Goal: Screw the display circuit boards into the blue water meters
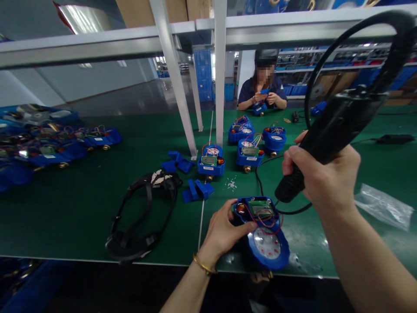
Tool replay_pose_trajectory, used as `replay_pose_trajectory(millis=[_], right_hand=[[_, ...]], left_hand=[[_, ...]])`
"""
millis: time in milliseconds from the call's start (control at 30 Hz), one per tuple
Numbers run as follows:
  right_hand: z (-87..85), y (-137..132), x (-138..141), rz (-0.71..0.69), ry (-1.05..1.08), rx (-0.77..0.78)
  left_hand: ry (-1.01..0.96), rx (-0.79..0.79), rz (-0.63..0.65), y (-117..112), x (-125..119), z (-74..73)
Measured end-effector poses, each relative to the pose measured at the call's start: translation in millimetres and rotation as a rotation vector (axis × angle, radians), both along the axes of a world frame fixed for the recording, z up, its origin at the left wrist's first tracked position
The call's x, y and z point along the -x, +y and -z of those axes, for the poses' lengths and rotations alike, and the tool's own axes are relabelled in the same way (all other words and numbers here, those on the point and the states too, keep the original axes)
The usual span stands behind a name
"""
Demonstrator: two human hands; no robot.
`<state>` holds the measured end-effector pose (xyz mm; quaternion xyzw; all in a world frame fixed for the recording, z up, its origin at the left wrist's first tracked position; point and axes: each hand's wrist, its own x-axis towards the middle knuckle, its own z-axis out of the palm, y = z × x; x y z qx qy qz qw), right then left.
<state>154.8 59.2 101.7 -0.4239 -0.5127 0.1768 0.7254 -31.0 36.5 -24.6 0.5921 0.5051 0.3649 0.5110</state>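
Note:
My right hand [329, 169] is wrapped around a black electric screwdriver [339, 126], its tip pointing down over the right edge of a blue water meter [283, 248]. Whether the tip touches the meter cannot be made out. My left hand [224, 230] grips the meter's left side, thumb across the top and fingers along the housing. The meter lies near the table's front edge, its round dial facing up. Its opened box shows a green circuit board [262, 208], red wires and a round orange part. Small white screw-like pieces [231, 184] lie just beyond it.
Behind stand several open meters [211, 167]. Blue plastic covers [197, 191] and a black head strap [143, 250] lie left, with more meters [61, 152] farther off. A plastic bag [384, 206] is right. Shelf posts [220, 78] rise mid-table; a co-worker [247, 93] sits opposite.

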Motion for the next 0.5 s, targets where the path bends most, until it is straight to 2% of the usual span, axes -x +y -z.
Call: replay_pose_trajectory(millis=[167,300,400,500], right_hand=[[3.2,-1,-2,-0.019,-0.050,0.004],[3.6,-2,-5,-0.097,-0.051,-0.002],[-3.1,-6,-5,-0.149,0.008,-0.036],[-14.6,-11,-6,-0.095,0.075,-0.129]], left_hand=[[-0.026,-0.002,-0.009,0,-3,1.1],[-0.060,0.022,-0.010,0,-6,0.6],[-0.212,0.102,0.023,-1,-3,-2.1],[-0.402,0.269,0.042,0,6,-6.4]])
